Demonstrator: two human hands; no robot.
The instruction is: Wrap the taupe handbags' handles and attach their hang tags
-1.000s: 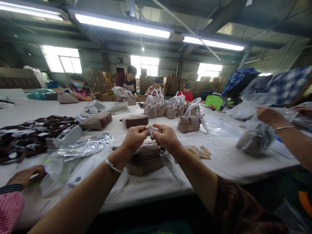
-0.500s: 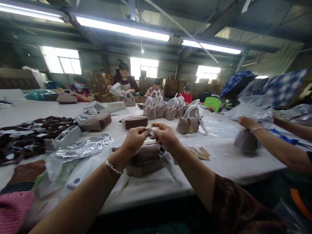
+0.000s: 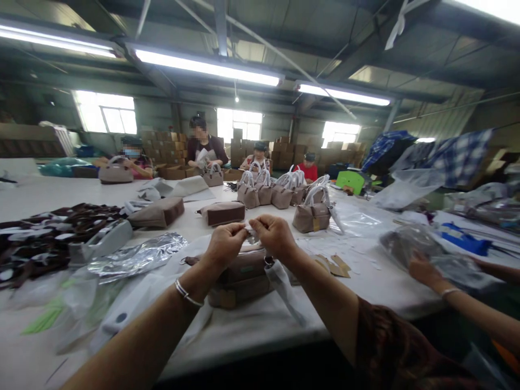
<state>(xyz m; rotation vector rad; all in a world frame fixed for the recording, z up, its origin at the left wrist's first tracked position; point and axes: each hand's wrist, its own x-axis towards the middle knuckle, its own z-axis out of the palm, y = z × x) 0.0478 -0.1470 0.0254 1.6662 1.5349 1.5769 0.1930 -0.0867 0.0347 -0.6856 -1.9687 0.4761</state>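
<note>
Over a taupe handbag (image 3: 244, 276) at the table's front edge, my left hand (image 3: 226, 244) and my right hand (image 3: 274, 236) meet with pinched fingers. Between their fingertips is a small piece of white wrapping (image 3: 251, 233), partly hidden by the fingers. The bag stands below my hands, with a tan tag on its front and a metal ring at its right. From that ring a white-wrapped strap (image 3: 286, 295) hangs to the right, under my right forearm.
Brown straps (image 3: 44, 233) are heaped at the left, beside crumpled clear plastic (image 3: 138, 257). Taupe bags (image 3: 311, 216) with wrapped handles stand farther back. Cardboard scraps (image 3: 335, 265) lie right of my hands. At the right, a co-worker's hand (image 3: 424, 271) touches a plastic-covered bag (image 3: 410, 244).
My hands have come closer together, and less of the white piece shows. The co-worker's bag at the right now lies lower under plastic. The hand at the far left has left the view.
</note>
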